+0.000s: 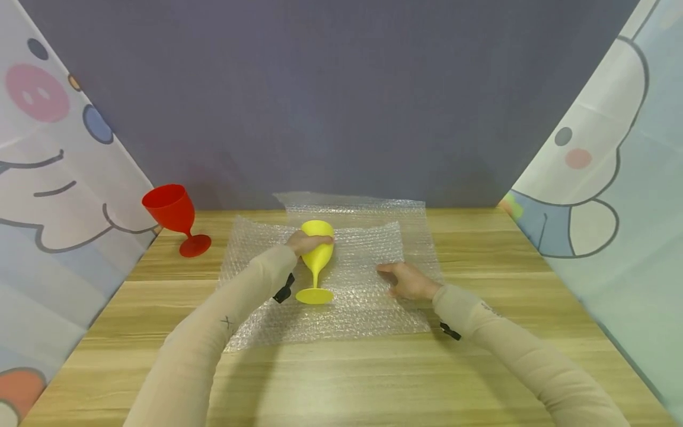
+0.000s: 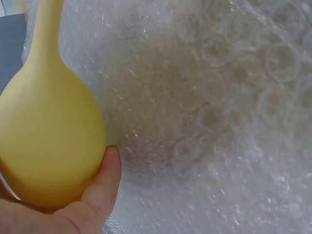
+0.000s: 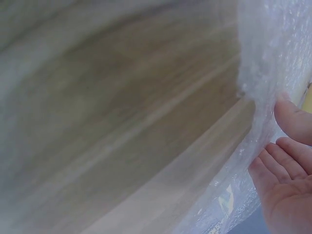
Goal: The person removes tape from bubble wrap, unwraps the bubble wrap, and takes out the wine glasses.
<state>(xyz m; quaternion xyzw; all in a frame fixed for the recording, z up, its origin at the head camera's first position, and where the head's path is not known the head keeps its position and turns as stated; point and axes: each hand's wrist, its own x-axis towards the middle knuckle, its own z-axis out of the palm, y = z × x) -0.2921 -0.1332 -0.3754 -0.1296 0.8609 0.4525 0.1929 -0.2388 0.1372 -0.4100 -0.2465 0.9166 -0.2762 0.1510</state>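
A yellow plastic goblet [image 1: 318, 256] stands out over the bubble wrap [image 1: 357, 314], its bowl toward the back and its round foot toward me. My left hand [image 1: 308, 242] grips the bowl; in the left wrist view the thumb [image 2: 108, 178] lies along the bowl's side and the stem points up the picture. My right hand [image 1: 409, 280] is over the right part of the wrap, with nothing in its grasp. In the right wrist view its fingers [image 3: 280, 165] are loosely extended, with the thumb apart from them and the wrap's edge close by.
At the back left of the wooden table [image 1: 341, 379] stands a red goblet [image 1: 173, 209], upright. A second sheet of bubble wrap [image 1: 416, 228] shows behind and right of the front one. A grey wall panel [image 1: 341, 101] closes off the back, with cartoon-printed sheets [image 1: 597, 148] at both sides.
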